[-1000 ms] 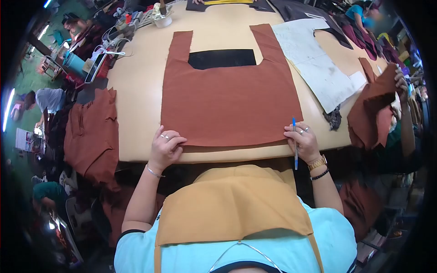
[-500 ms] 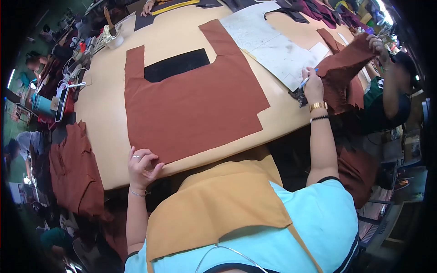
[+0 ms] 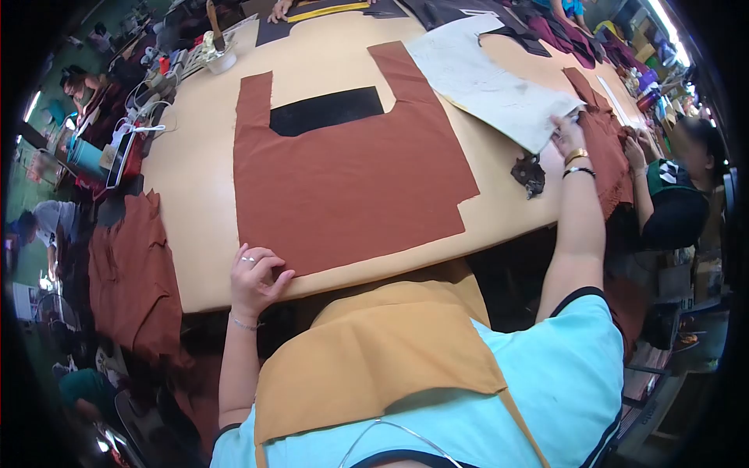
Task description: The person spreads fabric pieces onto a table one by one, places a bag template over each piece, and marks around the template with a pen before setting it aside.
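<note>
A rust-brown cloth piece (image 3: 351, 195) with two upright straps lies flat on the table, and a black piece (image 3: 328, 111) shows between the straps. My left hand (image 3: 259, 274) rests at the cloth's lower left corner, fingers curled, with the thumb apart from them. Over to the right, my right hand (image 3: 569, 134) is at the lower right corner of a white pattern sheet (image 3: 499, 86); its fingers are blurred and whatever they hold is hard to see. Just below that sheet sits a small dark crumpled item (image 3: 529, 175).
More rust cloth hangs over the table's left edge (image 3: 134, 273). At the right, a co-worker (image 3: 679, 187) handles another rust cloth (image 3: 605, 148). A white cup with a brush (image 3: 220, 58) stands at the back left; another person's hand (image 3: 281, 9) is at the far edge.
My right hand has left the brown cloth's lower right corner and moved right to the white sheet, which has shifted. The co-worker's raised cloth has come down. The view has turned.
</note>
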Action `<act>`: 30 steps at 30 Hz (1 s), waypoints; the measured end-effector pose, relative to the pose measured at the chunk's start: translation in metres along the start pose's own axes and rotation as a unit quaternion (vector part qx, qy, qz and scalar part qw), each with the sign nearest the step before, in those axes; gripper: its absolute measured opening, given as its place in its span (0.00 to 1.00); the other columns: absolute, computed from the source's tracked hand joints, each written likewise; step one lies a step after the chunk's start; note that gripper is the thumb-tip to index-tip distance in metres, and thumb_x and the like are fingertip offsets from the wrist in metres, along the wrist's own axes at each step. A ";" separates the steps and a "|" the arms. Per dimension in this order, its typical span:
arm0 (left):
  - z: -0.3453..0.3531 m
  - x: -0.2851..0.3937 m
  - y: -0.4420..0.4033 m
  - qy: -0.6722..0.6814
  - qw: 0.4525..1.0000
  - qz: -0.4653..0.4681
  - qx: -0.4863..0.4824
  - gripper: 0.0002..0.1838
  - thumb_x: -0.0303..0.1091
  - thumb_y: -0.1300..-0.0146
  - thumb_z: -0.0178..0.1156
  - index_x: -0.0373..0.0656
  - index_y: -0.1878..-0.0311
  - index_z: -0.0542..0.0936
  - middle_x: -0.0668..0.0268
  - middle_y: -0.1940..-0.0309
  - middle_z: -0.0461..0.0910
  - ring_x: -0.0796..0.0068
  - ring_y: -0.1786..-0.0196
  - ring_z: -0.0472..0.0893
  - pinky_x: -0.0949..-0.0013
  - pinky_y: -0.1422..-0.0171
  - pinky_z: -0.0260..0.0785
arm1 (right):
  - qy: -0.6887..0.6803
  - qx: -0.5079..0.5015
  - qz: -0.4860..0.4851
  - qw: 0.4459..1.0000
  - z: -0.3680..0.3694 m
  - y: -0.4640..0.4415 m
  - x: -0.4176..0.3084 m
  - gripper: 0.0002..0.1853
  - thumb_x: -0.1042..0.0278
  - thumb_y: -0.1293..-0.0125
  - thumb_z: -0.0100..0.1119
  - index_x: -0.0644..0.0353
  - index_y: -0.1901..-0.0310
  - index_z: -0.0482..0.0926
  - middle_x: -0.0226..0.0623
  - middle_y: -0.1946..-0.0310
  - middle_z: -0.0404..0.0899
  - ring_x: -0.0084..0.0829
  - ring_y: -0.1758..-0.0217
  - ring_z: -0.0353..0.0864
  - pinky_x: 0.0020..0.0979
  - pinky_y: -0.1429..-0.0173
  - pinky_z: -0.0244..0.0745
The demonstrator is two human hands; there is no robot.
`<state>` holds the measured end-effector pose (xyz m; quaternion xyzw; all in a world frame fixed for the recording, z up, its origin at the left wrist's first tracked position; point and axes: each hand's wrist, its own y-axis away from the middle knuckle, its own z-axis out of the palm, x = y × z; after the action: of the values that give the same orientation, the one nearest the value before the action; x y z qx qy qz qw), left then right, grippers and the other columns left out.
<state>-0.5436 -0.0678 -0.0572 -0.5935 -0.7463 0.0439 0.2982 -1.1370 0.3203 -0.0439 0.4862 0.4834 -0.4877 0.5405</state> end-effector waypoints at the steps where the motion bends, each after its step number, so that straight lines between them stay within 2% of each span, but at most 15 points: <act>1: 0.000 0.000 -0.001 -0.004 1.000 -0.001 0.002 0.12 0.39 0.54 0.73 0.47 0.70 0.80 0.68 0.68 0.80 0.66 0.60 0.81 0.50 0.37 0.66 | 0.000 -0.005 -0.008 1.000 -0.013 -0.033 -0.008 0.18 0.68 0.41 0.68 0.58 0.51 0.75 0.32 0.57 0.79 0.32 0.64 0.79 0.33 0.55 0.79; 3: 0.000 0.000 -0.001 -0.013 1.000 -0.004 0.002 0.12 0.41 0.53 0.73 0.48 0.71 0.80 0.69 0.68 0.80 0.67 0.61 0.81 0.50 0.38 0.67 | 0.133 -0.023 -0.150 0.979 -0.042 -0.078 -0.046 0.16 0.67 0.39 0.64 0.59 0.50 0.76 0.34 0.57 0.80 0.32 0.63 0.78 0.35 0.55 0.77; 4: 0.001 0.000 -0.001 -0.012 1.000 -0.005 0.003 0.12 0.41 0.53 0.73 0.48 0.71 0.81 0.69 0.68 0.80 0.67 0.60 0.81 0.50 0.38 0.67 | 0.202 -0.012 -0.227 0.953 -0.044 -0.079 -0.076 0.16 0.62 0.39 0.63 0.62 0.54 0.77 0.38 0.60 0.80 0.34 0.63 0.77 0.37 0.55 0.74; 6: 0.001 -0.001 0.000 -0.013 1.000 -0.008 0.005 0.12 0.41 0.53 0.73 0.48 0.70 0.81 0.69 0.67 0.81 0.67 0.60 0.81 0.49 0.38 0.68 | 0.337 0.050 -0.372 0.863 -0.047 -0.078 -0.139 0.22 0.52 0.38 0.61 0.69 0.62 0.78 0.45 0.66 0.80 0.39 0.63 0.76 0.39 0.55 0.70; 8: 0.001 -0.002 0.000 -0.007 1.000 -0.012 -0.002 0.13 0.41 0.53 0.73 0.48 0.69 0.81 0.69 0.67 0.81 0.67 0.60 0.81 0.49 0.39 0.68 | 0.332 0.063 -0.318 0.886 -0.027 -0.045 -0.206 0.22 0.51 0.37 0.62 0.68 0.60 0.78 0.39 0.62 0.80 0.33 0.60 0.75 0.36 0.51 0.70; 10: -0.002 -0.003 -0.002 -0.005 1.000 -0.016 0.005 0.12 0.40 0.52 0.73 0.47 0.68 0.81 0.68 0.67 0.81 0.66 0.59 0.81 0.50 0.40 0.69 | 0.256 0.037 -0.305 0.917 -0.018 -0.052 -0.249 0.23 0.52 0.35 0.61 0.66 0.51 0.78 0.36 0.55 0.80 0.31 0.53 0.76 0.33 0.45 0.70; 11: -0.003 -0.003 -0.004 -0.004 1.000 -0.016 0.013 0.12 0.40 0.51 0.73 0.47 0.68 0.81 0.68 0.67 0.81 0.65 0.59 0.81 0.52 0.41 0.69 | 0.212 0.017 -0.301 0.930 -0.011 -0.046 -0.266 0.23 0.52 0.35 0.61 0.66 0.50 0.78 0.36 0.54 0.80 0.31 0.53 0.77 0.32 0.45 0.70; 15: -0.003 -0.001 -0.028 0.128 0.984 -0.069 0.099 0.10 0.36 0.48 0.71 0.44 0.67 0.81 0.62 0.67 0.81 0.62 0.60 0.81 0.60 0.45 0.71 | 0.030 -0.159 -0.270 0.949 0.046 0.005 -0.300 0.22 0.54 0.33 0.59 0.66 0.48 0.77 0.36 0.54 0.80 0.30 0.53 0.77 0.31 0.45 0.71; 16: -0.005 0.000 -0.037 0.188 0.975 -0.078 0.095 0.09 0.35 0.43 0.68 0.42 0.63 0.81 0.63 0.64 0.81 0.65 0.57 0.81 0.67 0.46 0.70 | -0.012 -0.220 -0.251 0.943 0.063 0.021 -0.304 0.22 0.54 0.32 0.58 0.66 0.48 0.77 0.36 0.53 0.80 0.29 0.52 0.78 0.31 0.45 0.72; 19: 0.004 0.001 -0.071 0.396 0.903 -0.110 0.125 0.11 0.39 0.35 0.63 0.41 0.59 0.80 0.65 0.58 0.81 0.69 0.51 0.80 0.72 0.44 0.68 | -0.128 -0.401 -0.156 0.894 0.107 0.070 -0.307 0.21 0.56 0.31 0.56 0.66 0.46 0.76 0.36 0.53 0.80 0.28 0.52 0.78 0.30 0.45 0.73; 21: 0.012 0.007 -0.095 0.504 0.833 -0.204 0.099 0.21 0.51 0.29 0.52 0.42 0.47 0.77 0.64 0.52 0.78 0.69 0.47 0.78 0.69 0.42 0.68 | -0.176 -0.501 -0.078 0.844 0.128 0.100 -0.302 0.21 0.56 0.30 0.55 0.66 0.45 0.75 0.37 0.52 0.80 0.28 0.52 0.79 0.30 0.45 0.73; 23: 0.022 0.013 -0.118 0.586 0.757 -0.281 0.072 0.29 0.56 0.30 0.52 0.44 0.38 0.70 0.62 0.48 0.76 0.69 0.46 0.77 0.69 0.42 0.69 | -0.201 -0.566 -0.009 0.800 0.143 0.126 -0.291 0.21 0.57 0.29 0.54 0.66 0.44 0.75 0.37 0.52 0.80 0.27 0.51 0.79 0.29 0.45 0.74; 27: 0.041 -0.002 -0.137 0.707 0.598 -0.373 -0.061 0.44 0.66 0.35 0.53 0.46 0.27 0.54 0.59 0.40 0.70 0.68 0.43 0.76 0.64 0.41 0.70 | -0.216 -0.620 0.081 0.750 0.158 0.161 -0.262 0.20 0.59 0.27 0.52 0.65 0.42 0.74 0.37 0.51 0.81 0.26 0.51 0.80 0.28 0.45 0.75; 28: 0.041 -0.003 -0.136 0.725 0.578 -0.364 -0.080 0.49 0.69 0.38 0.54 0.47 0.26 0.50 0.57 0.39 0.69 0.68 0.43 0.76 0.61 0.40 0.71 | -0.211 -0.618 0.086 0.753 0.158 0.169 -0.253 0.20 0.59 0.27 0.51 0.65 0.41 0.74 0.37 0.51 0.81 0.26 0.50 0.80 0.28 0.45 0.76; 30: 0.040 -0.008 -0.130 0.742 0.557 -0.361 -0.090 0.47 0.67 0.37 0.54 0.47 0.26 0.51 0.58 0.39 0.69 0.68 0.43 0.76 0.59 0.39 0.71 | -0.182 -0.584 0.065 0.788 0.161 0.191 -0.227 0.20 0.59 0.26 0.51 0.65 0.41 0.73 0.37 0.51 0.81 0.26 0.51 0.81 0.28 0.45 0.76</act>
<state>-0.6737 -0.1019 -0.0386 -0.1209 -0.4130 -0.5908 0.6825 -0.9520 0.1830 0.2019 0.0104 0.5357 -0.1556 0.8299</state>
